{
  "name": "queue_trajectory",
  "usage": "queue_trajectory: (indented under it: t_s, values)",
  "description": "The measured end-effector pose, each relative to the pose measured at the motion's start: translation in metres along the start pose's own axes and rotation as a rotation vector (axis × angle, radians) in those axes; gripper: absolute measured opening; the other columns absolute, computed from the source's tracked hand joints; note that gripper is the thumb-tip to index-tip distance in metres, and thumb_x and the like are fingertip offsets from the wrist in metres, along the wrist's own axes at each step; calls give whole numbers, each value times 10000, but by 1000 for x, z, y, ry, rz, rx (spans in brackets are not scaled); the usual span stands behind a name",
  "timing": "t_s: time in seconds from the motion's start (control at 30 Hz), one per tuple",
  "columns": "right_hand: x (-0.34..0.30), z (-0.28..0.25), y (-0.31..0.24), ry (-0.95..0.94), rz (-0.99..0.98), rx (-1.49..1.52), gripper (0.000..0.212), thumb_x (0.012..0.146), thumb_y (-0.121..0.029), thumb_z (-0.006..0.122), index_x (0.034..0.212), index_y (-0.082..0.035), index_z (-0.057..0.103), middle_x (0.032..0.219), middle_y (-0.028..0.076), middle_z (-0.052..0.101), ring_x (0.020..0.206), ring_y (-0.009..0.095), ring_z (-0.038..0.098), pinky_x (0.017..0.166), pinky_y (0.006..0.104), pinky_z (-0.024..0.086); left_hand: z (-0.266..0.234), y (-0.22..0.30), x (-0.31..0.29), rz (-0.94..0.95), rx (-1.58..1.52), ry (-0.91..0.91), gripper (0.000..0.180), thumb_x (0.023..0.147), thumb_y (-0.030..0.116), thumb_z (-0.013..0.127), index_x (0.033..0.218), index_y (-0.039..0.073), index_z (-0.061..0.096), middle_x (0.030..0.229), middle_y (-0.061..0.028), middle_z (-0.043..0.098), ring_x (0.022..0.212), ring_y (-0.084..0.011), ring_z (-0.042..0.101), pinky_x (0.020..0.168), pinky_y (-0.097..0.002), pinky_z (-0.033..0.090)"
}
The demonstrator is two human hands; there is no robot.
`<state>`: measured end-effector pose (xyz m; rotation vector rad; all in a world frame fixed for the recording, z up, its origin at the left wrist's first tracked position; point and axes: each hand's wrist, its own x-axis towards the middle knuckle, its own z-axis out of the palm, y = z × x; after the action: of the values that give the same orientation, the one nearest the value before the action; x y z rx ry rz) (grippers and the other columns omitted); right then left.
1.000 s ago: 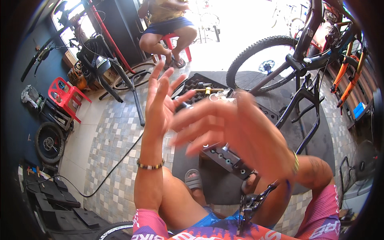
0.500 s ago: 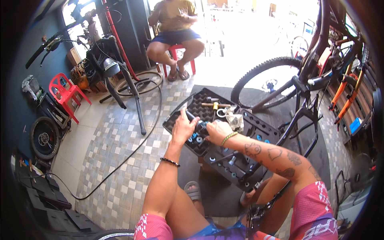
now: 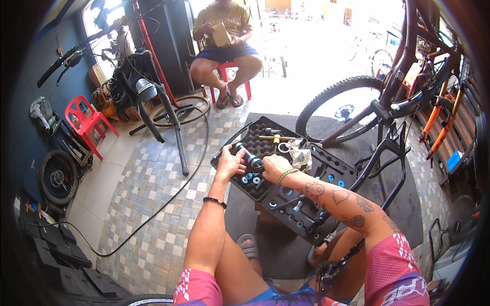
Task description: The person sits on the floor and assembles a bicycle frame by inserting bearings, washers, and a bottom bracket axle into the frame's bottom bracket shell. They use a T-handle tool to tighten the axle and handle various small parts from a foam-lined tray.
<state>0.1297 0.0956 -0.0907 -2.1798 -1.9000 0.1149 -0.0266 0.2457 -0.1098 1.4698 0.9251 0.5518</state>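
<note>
An open black tool case [image 3: 326,171] with foam slots lies on the floor in front of me, holding several blue and silver fittings and a gold-handled tool [image 3: 275,138]. My left hand [image 3: 229,163] rests on the case's left part, fingers wrapped around a dark cylindrical tool with a blue end [image 3: 248,157]. Just to its right, my right hand [image 3: 274,167] grips the same tool at its blue end. A crumpled clear plastic bag [image 3: 300,155] lies in the case beside my right hand.
A bicycle [image 3: 388,102] stands at the right on a dark mat [image 3: 408,204]. A person sits on a red stool [image 3: 224,30] at the back. A repair stand [image 3: 168,102], a loose wheel [image 3: 181,109], a cable [image 3: 153,214] and a red chair [image 3: 84,117] stand at the left.
Both hands dropped from raised in front of the camera to the tool case, then closed around the dark cylindrical tool. The view tilted down slightly.
</note>
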Motion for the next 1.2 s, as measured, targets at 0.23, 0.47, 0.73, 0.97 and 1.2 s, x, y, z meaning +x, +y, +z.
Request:
queue_trajectory:
  t_s: [0.23,0.47,0.73,0.97,1.2]
  values:
    - [7,-17,-4,203,-60,-180,216,950,-187,683,1011,21,676,990,258,716,911,437,747,759,497,612,-5,0,-5,99,66,194,690,1029,335,765,1548,2,457,1169,-172,657,816,-255,761,667,-386,662]
    - [17,-100,-8,239,-100,-212,356,953,-305,769,1051,9,632,750,193,743,768,390,770,702,477,605,5,39,-31,881,571,209,795,793,69,707,1564,80,516,1506,-200,556,1452,-393,485,1254,-485,371]
    - [-15,-178,-10,118,-427,-169,355,995,-373,715,847,-52,747,758,174,717,766,379,734,739,516,564,41,81,-92,838,251,-106,551,901,275,904,1360,83,668,971,-127,781,842,-229,741,807,-372,575]
    - [-36,-199,-4,118,-482,-182,407,971,-426,761,819,-49,725,668,133,659,692,364,690,664,487,533,52,88,-113,777,253,-166,468,981,294,819,1331,45,632,896,-74,731,767,-118,646,724,-323,522]
    - [-51,-200,-2,117,-497,-193,347,962,-405,763,856,-75,738,740,144,705,749,381,720,692,497,560,66,84,-120,783,129,-193,449,1017,293,767,1367,51,625,1092,-156,751,1020,-218,714,922,-357,538]
